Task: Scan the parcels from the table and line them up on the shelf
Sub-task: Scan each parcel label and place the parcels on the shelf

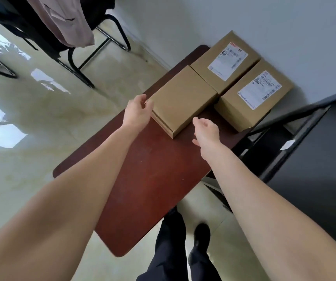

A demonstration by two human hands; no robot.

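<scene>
Beyond both hands, three cardboard parcels sat at the far end of the reddish-brown worktop (142, 179) — two of them carried white shipping labels and stood against the pale wall. The far labelled parcel (227, 61) lay beyond the plain one, touching it, and the near labelled parcel (253, 96) stood just past the right hand, off to its right. A dark metal shelf frame (297, 118) ran along the worktop's right edge, close behind that parcel. To the left of the left hand, black chair legs (78, 63) and a hanging pink garment (61, 19) stood over the glossy floor, well apart from the parcels.

The plain parcel (183, 98) lay flat between the two hands. The left hand (137, 111) touched its near left corner, fingers curled loosely at the edge — whether they gripped it could not be told. The right hand (205, 128) hovered just beside its near right edge, fingers relaxed and holding nothing
</scene>
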